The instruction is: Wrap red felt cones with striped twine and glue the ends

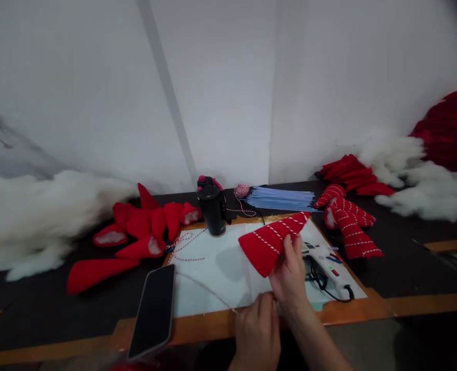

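My right hand (pixel 288 270) grips a red felt cone (pixel 269 245) stitched with white thread, holding it up over a white mat (pixel 213 278). My left hand (pixel 257 335) sits lower, near the table's front edge, its fingers closed. A length of red-and-white twine (pixel 203 291) runs across the mat to those fingers. The fingertips of my two hands nearly meet below the cone. A white corded tool (pixel 325 263), possibly a glue gun, lies on the mat to the right of my right hand.
A black smartphone (pixel 153 312) lies at the front left. Behind the mat stand a black tumbler (pixel 212 206), a twine ball (pixel 241 191) and blue strips (pixel 280 198). Red felt cones (pixel 147 221), stitched cones (pixel 348 226) and white stuffing (pixel 38 221) flank the mat.
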### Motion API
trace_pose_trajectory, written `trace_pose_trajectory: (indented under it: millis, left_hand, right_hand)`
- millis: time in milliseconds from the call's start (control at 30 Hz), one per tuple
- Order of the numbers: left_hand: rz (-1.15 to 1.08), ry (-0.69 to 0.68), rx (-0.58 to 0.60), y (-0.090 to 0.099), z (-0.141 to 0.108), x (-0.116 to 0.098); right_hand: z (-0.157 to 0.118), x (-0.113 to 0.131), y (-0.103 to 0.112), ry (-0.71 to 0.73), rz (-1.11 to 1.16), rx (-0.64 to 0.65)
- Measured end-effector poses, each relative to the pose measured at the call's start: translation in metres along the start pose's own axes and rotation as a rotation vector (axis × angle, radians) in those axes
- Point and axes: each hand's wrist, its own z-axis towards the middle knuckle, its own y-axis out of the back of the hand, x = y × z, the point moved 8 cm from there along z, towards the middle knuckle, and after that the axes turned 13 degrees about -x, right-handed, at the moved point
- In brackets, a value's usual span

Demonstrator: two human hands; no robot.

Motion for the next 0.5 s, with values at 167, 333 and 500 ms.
trace_pose_trajectory:
  millis: [167, 333, 500]
  left_hand:
    - [-0.179, -0.125, 0.078, 0.02, 0.008, -0.037]
    - [-0.319, -0.038, 0.239, 0.045, 0.053, -0.037]
    - [-0.31, 0.112, 0.223, 0.055, 0.085, -0.014]
  right_hand:
    - [0.018, 0.013, 0.013, 0.144, -0.055, -0.003]
    - [0.018, 0.009, 0.024, 0.145, -0.198, 0.056]
    - [0.011, 0.003, 0.027, 0.072, -0.252, 0.141]
